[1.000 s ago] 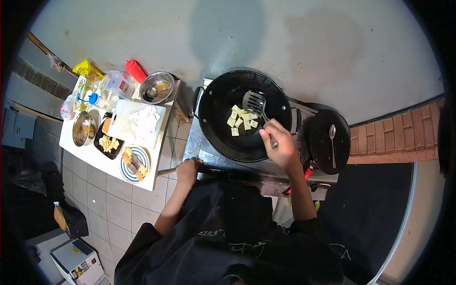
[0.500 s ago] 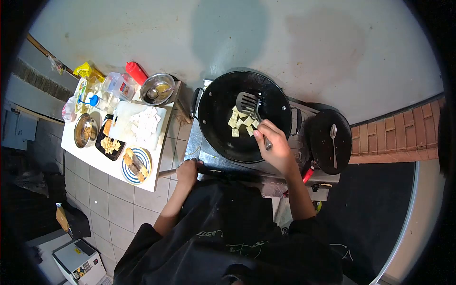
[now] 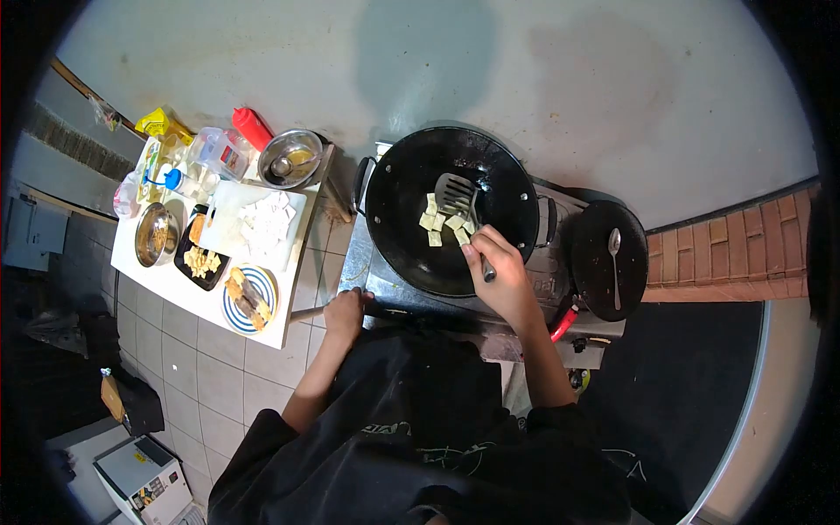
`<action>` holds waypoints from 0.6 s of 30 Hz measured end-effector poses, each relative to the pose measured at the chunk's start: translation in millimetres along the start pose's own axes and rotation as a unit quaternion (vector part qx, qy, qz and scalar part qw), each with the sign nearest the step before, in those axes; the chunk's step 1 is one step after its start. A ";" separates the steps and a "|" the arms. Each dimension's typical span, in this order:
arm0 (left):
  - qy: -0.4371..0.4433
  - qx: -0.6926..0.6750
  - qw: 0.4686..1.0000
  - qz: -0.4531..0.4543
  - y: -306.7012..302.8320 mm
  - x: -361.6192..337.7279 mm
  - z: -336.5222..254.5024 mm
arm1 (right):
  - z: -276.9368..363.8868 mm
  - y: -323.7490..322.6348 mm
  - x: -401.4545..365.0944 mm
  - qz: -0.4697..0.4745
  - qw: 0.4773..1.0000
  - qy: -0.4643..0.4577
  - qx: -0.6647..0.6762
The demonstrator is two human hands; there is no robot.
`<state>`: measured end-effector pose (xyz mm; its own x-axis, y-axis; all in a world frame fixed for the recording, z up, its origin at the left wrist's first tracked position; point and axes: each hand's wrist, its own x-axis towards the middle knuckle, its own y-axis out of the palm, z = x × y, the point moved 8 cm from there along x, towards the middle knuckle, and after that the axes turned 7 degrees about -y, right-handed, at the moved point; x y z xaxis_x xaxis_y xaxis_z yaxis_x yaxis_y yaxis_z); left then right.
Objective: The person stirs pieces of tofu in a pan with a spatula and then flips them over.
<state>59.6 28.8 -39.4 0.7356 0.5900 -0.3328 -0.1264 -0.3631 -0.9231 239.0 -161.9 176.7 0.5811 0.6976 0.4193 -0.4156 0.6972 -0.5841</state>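
Note:
My right hand [image 3: 503, 278] is closed round the handle of a slotted spatula [image 3: 456, 192]. The spatula's head is down inside a large black wok [image 3: 398, 254] on the stove, against several pale cubes [image 3: 435, 237], possibly tofu. Some cubes are partly hidden under the spatula. At the stove's front left corner, my left hand [image 3: 345, 311] is curled into a fist beside a dark stub at the edge. Whatever it grips, if anything, is hidden by the fingers.
Left of the stove, a white table [image 3: 166, 278] bears a cutting board [image 3: 223, 214], a striped plate [image 3: 232, 317], a metal bowl [image 3: 273, 179] and a red bottle [image 3: 252, 129]. A black pan [image 3: 595, 271] with a spoon [image 3: 615, 254] lies at the right, near a red handle [image 3: 564, 323].
The spatula has shifted slightly among the cubes, and my right hand has moved a little with it. My left hand stays at the stove's edge.

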 end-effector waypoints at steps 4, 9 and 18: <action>-0.005 0.004 1.000 0.008 -1.8 -0.9 -1.5 | 9.9 -5.9 -0.8 -0.023 1.000 -0.007 -0.012; 0.000 0.011 1.000 0.005 0.0 -0.3 -1.4 | 9.7 -15.5 -12.3 -0.057 0.998 -0.003 -0.023; 0.017 -0.008 1.000 0.013 -9.4 -1.6 -6.6 | 11.7 -19.2 -21.9 -0.063 0.997 0.032 -0.010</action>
<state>64.0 26.5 -28.9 0.7549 0.5544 -0.3503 -0.1361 -0.3901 -0.9107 226.1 -188.6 186.9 0.6718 0.5915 0.4459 -0.3228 0.7756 -0.5424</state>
